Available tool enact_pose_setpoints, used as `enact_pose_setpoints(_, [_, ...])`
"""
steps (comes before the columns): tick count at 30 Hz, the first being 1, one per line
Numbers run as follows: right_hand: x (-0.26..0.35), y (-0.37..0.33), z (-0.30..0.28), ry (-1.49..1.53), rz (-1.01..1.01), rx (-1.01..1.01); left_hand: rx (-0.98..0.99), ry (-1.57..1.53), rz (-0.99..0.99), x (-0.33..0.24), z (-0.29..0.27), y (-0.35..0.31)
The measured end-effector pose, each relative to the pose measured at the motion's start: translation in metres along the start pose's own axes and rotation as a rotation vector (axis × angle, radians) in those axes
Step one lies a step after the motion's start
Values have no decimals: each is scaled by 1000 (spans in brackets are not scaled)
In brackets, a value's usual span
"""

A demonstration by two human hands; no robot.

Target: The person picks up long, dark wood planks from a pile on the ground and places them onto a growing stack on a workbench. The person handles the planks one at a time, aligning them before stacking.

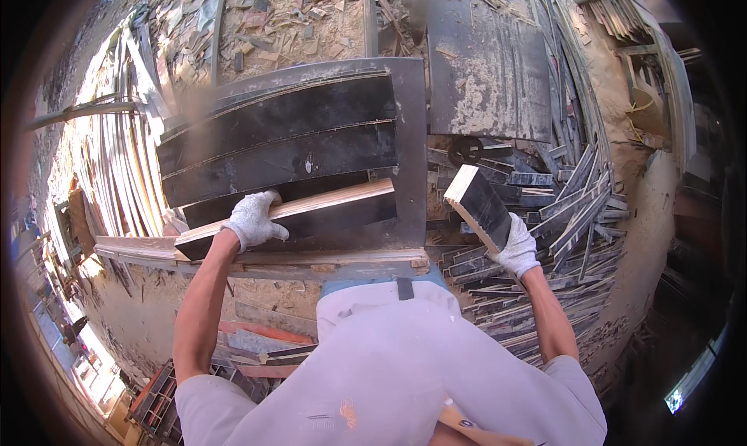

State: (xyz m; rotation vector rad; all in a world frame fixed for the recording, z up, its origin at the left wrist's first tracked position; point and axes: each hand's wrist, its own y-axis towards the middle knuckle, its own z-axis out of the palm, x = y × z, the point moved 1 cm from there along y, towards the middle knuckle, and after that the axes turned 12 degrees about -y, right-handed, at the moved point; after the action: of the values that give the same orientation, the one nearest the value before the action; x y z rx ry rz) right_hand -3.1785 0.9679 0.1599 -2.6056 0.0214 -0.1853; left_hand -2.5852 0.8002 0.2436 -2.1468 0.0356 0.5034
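My left hand, in a white glove, grips the left part of a long, thick strip of black-faced plywood. Its pale layered edge faces up, and the fingers reach over that edge with the thumb on the near side. Two wide black plywood panels lie beyond it on a dark worktable. Off the table's right side, my gloved right hand holds a short, thick plywood piece by its near end. That piece tilts up toward the far left, and its pale edge shows.
Many narrow offcuts pile up at the right beside the table. Long pale strips stack at the left. A dusty dark board lies far right of centre, near a black wheel. Scraps and sawdust cover the far ground.
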Motion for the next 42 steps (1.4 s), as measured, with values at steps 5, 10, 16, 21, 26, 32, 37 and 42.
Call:
enact_pose_setpoints(5, [13,-12,3,-74,-89,-30,-133,12,-63,34,17,8])
enact_pose_setpoints(10, [53,-11,4,-193,-218,-20,-645,161,185,51,64,2])
enact_pose_setpoints(16, [138,3,24,-355,-373,14,-650,-760,187,-14,177,-50])
enact_pose_setpoints(21, [225,20,34,-348,-540,-37,-518,-1151,23,7,228,-37])
enact_pose_setpoints(26, [296,29,46,-388,-585,-50,-535,-1106,-84,108,202,-40])
enact_pose_setpoints(32, [234,24,28,74,-591,13,-499,-1018,-96,180,204,-17])
enact_pose_setpoints(37, [25,7,20,-400,-389,95,-389,-859,-224,159,193,-3])
enact_pose_setpoints(42, [-21,7,60,-448,-439,-31,-407,-711,-310,155,194,-6])
